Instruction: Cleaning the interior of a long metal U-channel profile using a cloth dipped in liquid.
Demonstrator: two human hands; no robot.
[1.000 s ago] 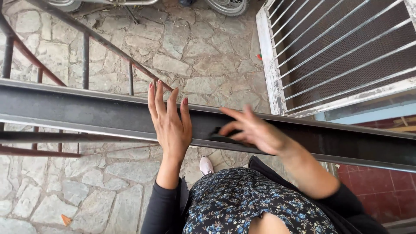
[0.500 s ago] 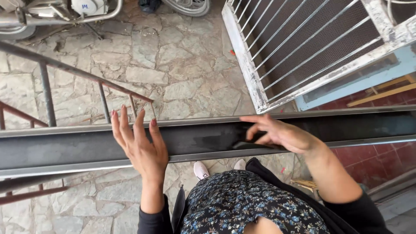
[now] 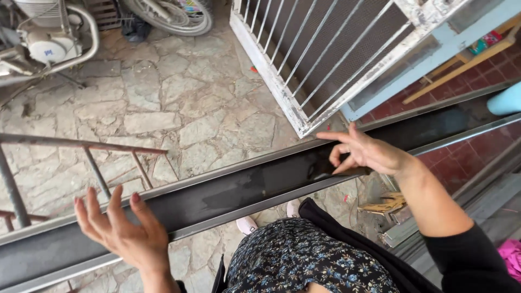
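Observation:
A long dark metal channel [image 3: 233, 192] with pale raised edges runs slantwise across the view, from lower left to upper right. My left hand [image 3: 127, 233] lies flat on its near edge at the lower left, fingers spread and holding nothing. My right hand [image 3: 369, 152] rests on the channel further right. Its thumb and index finger point left and its other fingers curl down onto the dark inner face. I see nothing clearly held in it. My dark floral top and black sleeve fill the bottom of the view.
Below lie stone paving [image 3: 179, 97], a rusty metal railing [image 3: 92, 146] at left, a parked motorbike [image 3: 49, 38] and a wheel [image 3: 168, 13] at the top. A white barred gate [image 3: 325, 49] stands open at upper right beside red floor tiles [image 3: 461, 157]. Wood scraps [image 3: 388, 205] lie near my feet.
My left hand has slid left along the channel, away from my right hand. The view has swung, so the channel now slants up to the right. The right hand stays on it.

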